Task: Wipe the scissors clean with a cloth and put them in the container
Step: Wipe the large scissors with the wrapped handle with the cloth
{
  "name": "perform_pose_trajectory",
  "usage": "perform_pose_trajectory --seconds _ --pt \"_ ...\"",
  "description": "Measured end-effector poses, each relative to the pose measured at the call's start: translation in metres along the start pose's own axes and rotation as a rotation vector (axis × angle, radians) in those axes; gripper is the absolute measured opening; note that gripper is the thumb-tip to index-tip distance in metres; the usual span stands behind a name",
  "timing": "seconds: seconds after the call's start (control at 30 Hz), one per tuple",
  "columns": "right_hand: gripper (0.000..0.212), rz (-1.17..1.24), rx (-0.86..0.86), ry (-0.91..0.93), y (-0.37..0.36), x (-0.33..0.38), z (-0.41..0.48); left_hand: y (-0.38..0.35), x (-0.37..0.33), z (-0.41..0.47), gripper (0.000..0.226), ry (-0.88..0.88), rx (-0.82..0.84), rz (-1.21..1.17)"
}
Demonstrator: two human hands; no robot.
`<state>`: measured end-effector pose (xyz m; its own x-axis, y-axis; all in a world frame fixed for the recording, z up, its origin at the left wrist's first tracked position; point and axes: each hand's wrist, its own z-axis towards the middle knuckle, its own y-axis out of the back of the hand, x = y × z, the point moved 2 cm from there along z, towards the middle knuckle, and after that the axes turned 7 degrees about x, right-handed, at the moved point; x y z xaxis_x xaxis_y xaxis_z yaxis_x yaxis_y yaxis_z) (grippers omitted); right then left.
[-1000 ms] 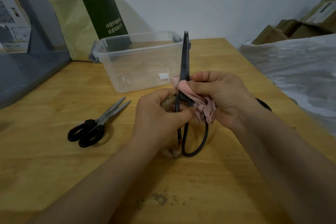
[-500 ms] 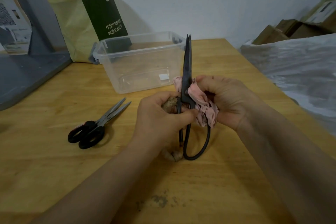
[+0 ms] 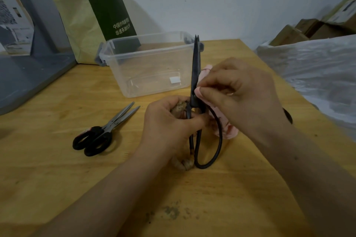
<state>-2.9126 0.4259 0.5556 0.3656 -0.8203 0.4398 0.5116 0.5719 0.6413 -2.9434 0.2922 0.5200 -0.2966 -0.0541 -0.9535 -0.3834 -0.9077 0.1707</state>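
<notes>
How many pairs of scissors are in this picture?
2. A black pair stands upright, held by the left hand, the right hand pinching a pink cloth on it. A silver-bladed pair lies on the table, left. A dark shape behind the right wrist may be a third.

The right hand (image 3: 242,98) hides most of the pink cloth (image 3: 230,131) and a dark object (image 3: 288,116) behind it.

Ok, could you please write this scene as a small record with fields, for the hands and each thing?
left hand: grips handle of tall black metal scissors, tips up
right hand: pinches crumpled pink cloth against the blade
clear plastic container: behind the hands, open, no scissors inside
steel scissors with black handles: lying on wooden table, left of hands
task stage: wiping; nothing placed yet
</notes>
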Motion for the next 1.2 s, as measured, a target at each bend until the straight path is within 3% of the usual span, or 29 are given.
perform_pose_trajectory --seconds 0.13,0.23,0.33,0.43,0.53,0.6,0.73,0.9,1.03,1.1,1.2 --pt "0.011 -0.053 0.038 0.076 -0.009 0.003 0.0 0.001 0.001 -0.001 0.022 0.006 -0.035 0.037" --pt "0.006 0.05 0.053 -0.041 -0.009 0.001 0.002 0.0 0.001 -0.001 0.023 0.016 -0.037 0.013" --pt "0.022 0.15 0.108 -0.169 -0.01 -0.004 0.002 0.0 0.002 0.0 0.025 0.05 -0.045 -0.013" --pt "0.014 0.152 0.22 -0.252 -0.009 -0.013 0.002 0.0 0.003 0.0 0.025 0.099 -0.036 -0.041" --pt "0.021 0.14 0.09 -0.296 -0.002 -0.02 0.002 0.001 0.002 0.002 0.022 0.103 -0.038 -0.052" --pt "0.023 0.258 -0.022 -0.291 -0.001 -0.015 0.002 0.001 0.001 0.002 0.021 0.097 -0.034 -0.047" --pt "0.013 0.419 0.07 -0.31 -0.018 -0.006 -0.001 0.002 0.002 0.0 0.024 0.066 -0.053 -0.039" --pt "0.015 0.649 0.099 -0.435 -0.017 -0.017 0.001 0.001 -0.001 -0.002 0.025 0.053 -0.044 -0.031" --pt "0.022 0.555 -0.021 -0.499 -0.011 -0.026 0.002 -0.001 -0.001 0.0 0.024 0.04 -0.025 -0.052" --pt "0.018 0.693 -0.073 -0.481 -0.008 -0.022 0.002 -0.001 -0.001 0.0 0.023 0.033 -0.011 -0.053" --pt "0.014 0.85 -0.014 -0.458 -0.013 -0.012 0.002 -0.001 -0.003 -0.001 0.022 0.028 0.001 -0.059"
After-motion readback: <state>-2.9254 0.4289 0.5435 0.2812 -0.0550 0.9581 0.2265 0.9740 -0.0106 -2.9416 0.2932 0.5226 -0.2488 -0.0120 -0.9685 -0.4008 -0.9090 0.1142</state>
